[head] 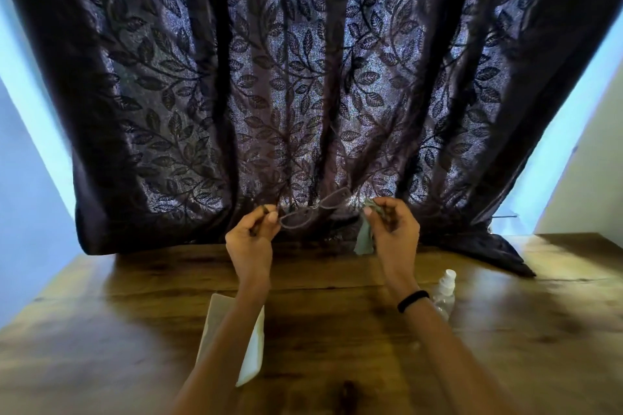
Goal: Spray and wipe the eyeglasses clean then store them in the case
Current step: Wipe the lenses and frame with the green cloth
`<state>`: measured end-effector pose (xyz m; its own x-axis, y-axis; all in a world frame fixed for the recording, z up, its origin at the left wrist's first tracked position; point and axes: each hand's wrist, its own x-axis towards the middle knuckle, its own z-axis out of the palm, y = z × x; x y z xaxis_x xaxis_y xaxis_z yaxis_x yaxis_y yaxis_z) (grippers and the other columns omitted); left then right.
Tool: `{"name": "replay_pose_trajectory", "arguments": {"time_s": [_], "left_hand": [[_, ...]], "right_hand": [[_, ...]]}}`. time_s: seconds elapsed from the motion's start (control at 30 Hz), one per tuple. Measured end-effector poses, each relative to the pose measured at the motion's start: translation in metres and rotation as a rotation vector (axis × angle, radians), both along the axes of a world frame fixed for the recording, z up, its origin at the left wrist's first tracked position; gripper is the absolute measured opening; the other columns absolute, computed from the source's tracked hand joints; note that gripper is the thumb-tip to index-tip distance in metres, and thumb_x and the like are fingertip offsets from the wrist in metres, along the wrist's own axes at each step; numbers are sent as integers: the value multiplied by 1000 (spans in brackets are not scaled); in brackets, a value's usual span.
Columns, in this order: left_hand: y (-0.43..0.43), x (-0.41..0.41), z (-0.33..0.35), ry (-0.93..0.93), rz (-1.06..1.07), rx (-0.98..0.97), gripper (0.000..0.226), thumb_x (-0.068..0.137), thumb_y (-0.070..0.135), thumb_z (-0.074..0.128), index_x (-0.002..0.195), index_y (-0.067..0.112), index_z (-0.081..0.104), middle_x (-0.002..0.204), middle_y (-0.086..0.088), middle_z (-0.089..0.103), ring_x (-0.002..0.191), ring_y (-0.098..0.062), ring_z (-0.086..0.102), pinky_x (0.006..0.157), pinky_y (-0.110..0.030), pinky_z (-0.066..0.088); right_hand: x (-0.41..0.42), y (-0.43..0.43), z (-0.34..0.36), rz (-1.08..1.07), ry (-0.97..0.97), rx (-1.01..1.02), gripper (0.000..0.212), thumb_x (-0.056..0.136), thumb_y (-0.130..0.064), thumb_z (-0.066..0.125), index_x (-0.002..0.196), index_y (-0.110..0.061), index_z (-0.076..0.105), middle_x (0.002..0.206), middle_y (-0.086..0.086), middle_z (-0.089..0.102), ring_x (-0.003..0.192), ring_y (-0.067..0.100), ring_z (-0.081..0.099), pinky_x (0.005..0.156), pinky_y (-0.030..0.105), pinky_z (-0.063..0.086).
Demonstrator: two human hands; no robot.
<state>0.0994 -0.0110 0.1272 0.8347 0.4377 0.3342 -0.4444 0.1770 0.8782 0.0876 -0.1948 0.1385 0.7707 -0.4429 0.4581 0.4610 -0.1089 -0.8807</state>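
My left hand (252, 239) pinches one end of the dark-framed eyeglasses (313, 210), held up in the air against the curtain, with the far lens tilted upward to the right. A pale green cleaning cloth (364, 239) hangs from the closed fingers of my right hand (392, 229), just right of the glasses and apart from them. The clear spray bottle (445, 293) with a white cap stands on the table behind my right wrist. Under my left forearm lies the whitish eyeglass case (251, 357), partly hidden.
A dark leaf-patterned curtain (303, 77) hangs behind the hands and drapes onto the back of the wooden table (337, 330). Pale walls show at both sides. A black band circles my right wrist.
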Motion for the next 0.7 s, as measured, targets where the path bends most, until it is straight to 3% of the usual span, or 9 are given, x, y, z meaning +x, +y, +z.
{"name": "replay_pose_trajectory", "arguments": {"time_s": [0.17,0.3,0.43,0.6,0.7], "left_hand": [[-9,-3,-6,76,-73,-94,18,83,-2,58,98,3,66,81,-3,67,77,-6,64,67,-15,54],[-12,-7,-5,104,-129,-179,15,86,0,56,87,10,67,82,-3,66,77,-6,65,65,-14,53],[-17,-11,-5,160,-194,-293,13,87,1,55,92,7,65,83,-3,66,71,-3,67,62,-13,53],[-20,-14,-6,216,-251,-358,15,88,3,53,100,2,62,90,-4,65,87,-13,63,67,-16,55],[-23,-16,-5,245,-257,-373,18,89,3,52,104,2,61,92,-5,64,88,-14,62,67,-15,55]], "right_hand": [[6,-6,-6,322,171,125,20,77,-15,68,95,-22,63,91,4,65,84,10,62,67,15,53],[5,-2,-5,460,211,41,45,59,-31,74,102,-24,61,106,14,60,94,20,61,83,35,54],[2,8,-1,544,182,-34,60,56,-27,76,112,-14,58,97,2,62,84,4,62,77,20,53],[-1,15,-3,533,148,-4,31,58,-25,75,88,-27,64,81,-11,68,77,-3,63,69,12,50],[0,16,-5,519,153,12,20,63,-29,73,83,-26,68,75,-15,70,79,2,63,69,15,50]]}}
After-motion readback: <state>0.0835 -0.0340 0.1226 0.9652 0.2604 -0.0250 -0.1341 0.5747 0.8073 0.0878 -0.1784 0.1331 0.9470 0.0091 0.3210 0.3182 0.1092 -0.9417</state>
